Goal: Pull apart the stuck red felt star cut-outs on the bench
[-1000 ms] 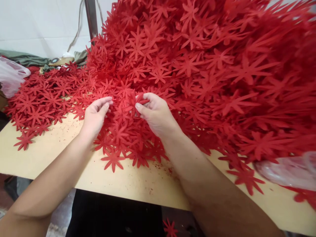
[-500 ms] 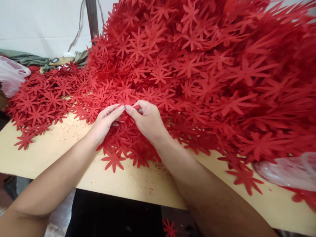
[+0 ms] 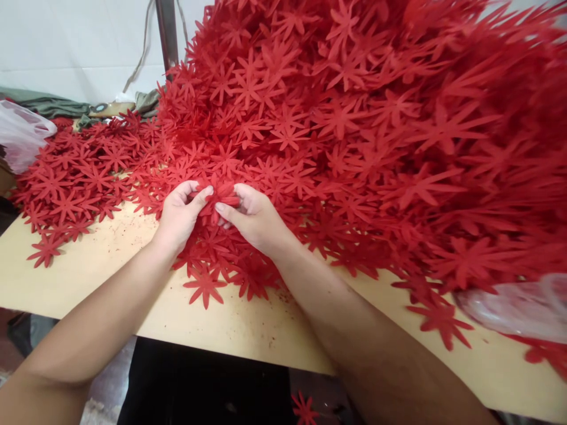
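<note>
Between my two hands is a red flower-shaped piece with several narrow petals. My left hand pinches its left side between thumb and fingers. On the right side, my right hand grips the same piece, its thumb lying over the petals and some fingertips hidden beneath. Loose red flower pieces lie under and in front of both hands. A tall heap of the same red pieces rises just behind them and to the right.
A lower spread of red pieces covers the left of the pale table. Clear plastic bags stand at the far left and lie at the right edge. A metal post is at the back. One red piece is below the table edge.
My hands have moved slightly apart and to the left, and the thumbs no longer meet. The red piece between them now shows its petals spread out.
</note>
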{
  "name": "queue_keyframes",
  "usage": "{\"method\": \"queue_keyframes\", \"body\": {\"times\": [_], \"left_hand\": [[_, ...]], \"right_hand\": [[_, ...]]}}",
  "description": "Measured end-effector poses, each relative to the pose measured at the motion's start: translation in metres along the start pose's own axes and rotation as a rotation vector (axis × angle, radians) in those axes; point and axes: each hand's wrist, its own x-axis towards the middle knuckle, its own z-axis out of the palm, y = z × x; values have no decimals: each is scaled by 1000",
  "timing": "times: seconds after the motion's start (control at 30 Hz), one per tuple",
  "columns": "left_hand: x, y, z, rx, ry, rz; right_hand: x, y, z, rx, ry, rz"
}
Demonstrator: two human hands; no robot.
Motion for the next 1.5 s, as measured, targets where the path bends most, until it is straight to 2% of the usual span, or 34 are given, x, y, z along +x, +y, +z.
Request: {"method": "queue_keyframes", "body": {"times": [0.3,0.53,0.73,0.9,1.0,1.1,1.3,1.37,1.5], "left_hand": [[0,5,-3,131,-84,97],[3,3,-4,123,37,84],[2,4,-6,166,51,136],[16,13,-25,132,211,209],[21,14,-30,162,218,223],[21,9,-28,291,198,313],[13,4,-26,812,226,571],[7,6,-22,868,158,621],[-5,8,-9,804,-66,596]], "right_hand": [[1,-2,-3,-20,66,-77],[1,-2,-2,94,70,-34],[-1,-3,-4,243,48,94],[4,-2,-13,316,192,87],[6,-1,-16,334,261,67],[6,-1,-15,316,266,19],[2,-4,-11,253,153,48],[1,-4,-9,237,148,37],[1,-4,-3,203,156,3]]}}
